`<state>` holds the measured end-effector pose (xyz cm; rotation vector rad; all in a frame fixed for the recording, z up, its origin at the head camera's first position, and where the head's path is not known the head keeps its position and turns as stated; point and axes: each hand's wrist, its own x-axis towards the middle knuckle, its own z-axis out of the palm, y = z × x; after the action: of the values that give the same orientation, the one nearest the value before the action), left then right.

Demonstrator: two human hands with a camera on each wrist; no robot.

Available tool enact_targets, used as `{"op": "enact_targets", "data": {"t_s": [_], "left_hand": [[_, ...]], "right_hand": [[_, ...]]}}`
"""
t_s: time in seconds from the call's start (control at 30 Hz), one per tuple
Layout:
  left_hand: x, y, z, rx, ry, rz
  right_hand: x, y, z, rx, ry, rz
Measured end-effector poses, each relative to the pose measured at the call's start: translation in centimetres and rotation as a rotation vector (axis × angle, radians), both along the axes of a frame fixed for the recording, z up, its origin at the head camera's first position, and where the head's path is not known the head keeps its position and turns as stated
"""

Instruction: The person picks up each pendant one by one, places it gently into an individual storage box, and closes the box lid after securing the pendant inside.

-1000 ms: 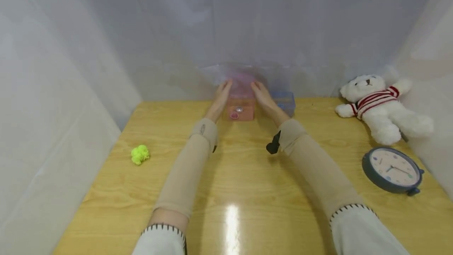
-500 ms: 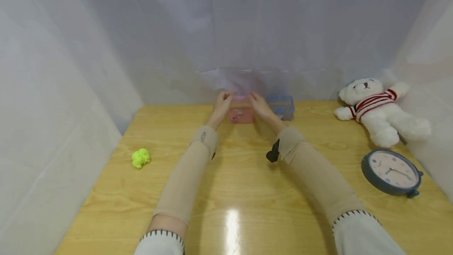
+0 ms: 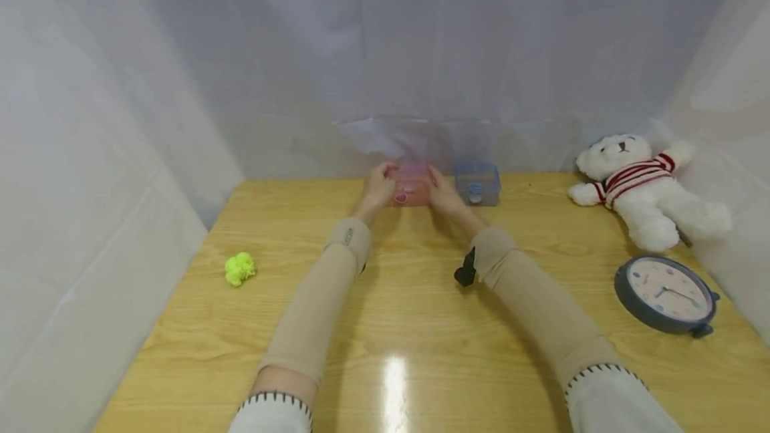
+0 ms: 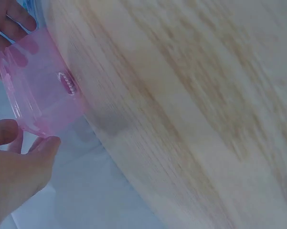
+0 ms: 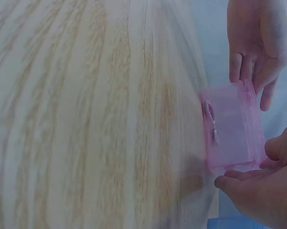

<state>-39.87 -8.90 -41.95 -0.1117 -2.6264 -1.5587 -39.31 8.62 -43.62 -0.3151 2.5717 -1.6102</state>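
Note:
A small translucent pink plastic box (image 3: 412,187) with its lid down stands at the table's back edge. A pink oval with a beaded rim marks its front, seen close in the left wrist view. My left hand (image 3: 377,191) holds the box's left side, thumb and fingers at its corner. On the opposite side my right hand (image 3: 445,194) grips it, the thumb up by the lid edge and the fingers lower, as the right wrist view shows. The far side of the box is hidden.
Just right of the pink box is a similar blue box (image 3: 478,186). A white teddy bear (image 3: 652,189) in a striped sweater lies at the right, above a round clock (image 3: 666,293). At the left sits a yellow-green fluffy ball (image 3: 240,268). A pale curtain (image 3: 301,85) hangs behind the table.
The pink box's raised lid has come down onto its base. Both hands have lowered with it, from the lid's sides to the box's sides.

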Motion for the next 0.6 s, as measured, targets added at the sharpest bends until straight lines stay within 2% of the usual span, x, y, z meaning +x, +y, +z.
{"op": "enact_targets", "data": {"t_s": [0.17,0.33,0.43,0.57,0.6], "left_hand": [[0.24,-0.01,-0.16,-0.024,-0.008,-0.003],[0.71,-0.05,-0.29,0.013,-0.045,-0.002],[0.67,-0.16,-0.04,-0.037,-0.044,-0.006],[0.51,-0.40,0.33,-0.155,-0.013,-0.004],[0.49,-0.45,0.31,-0.155,-0.018,-0.008]], "right_hand": [[0.13,-0.21,-0.33,0.015,0.007,0.003],[0.44,-0.39,-0.45,0.040,0.019,-0.005],[0.41,-0.47,-0.29,0.085,0.044,-0.020],[0.33,-0.57,-0.12,0.139,0.072,-0.020],[0.24,-0.56,-0.15,0.145,0.074,-0.013]]}}
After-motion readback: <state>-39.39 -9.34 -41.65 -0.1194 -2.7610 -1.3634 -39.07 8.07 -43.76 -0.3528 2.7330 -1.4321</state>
